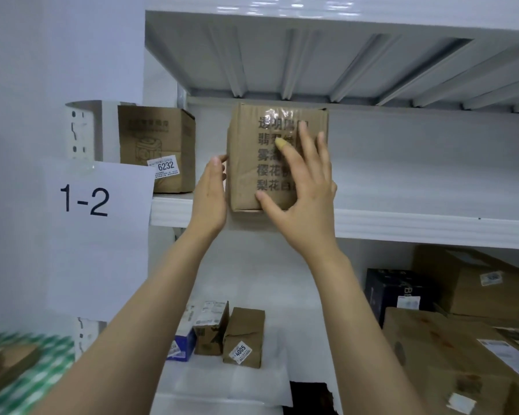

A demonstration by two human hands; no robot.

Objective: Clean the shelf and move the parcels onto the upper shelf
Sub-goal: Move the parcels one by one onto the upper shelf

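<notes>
The left hand [209, 193] lays straight fingers on the left side of the printed parcel [252, 151]; the right hand [303, 187] presses spread fingers flat on its front. It stands upright on the upper shelf [402, 223], right of box 6232 [156, 145].

Upper shelf [402, 226] carries the 6232 box [150, 139] at left and the printed box [246, 163] near it; lower shelf [282, 295] carries small boxes [243, 333], with large boxes [432, 339] at right
</notes>
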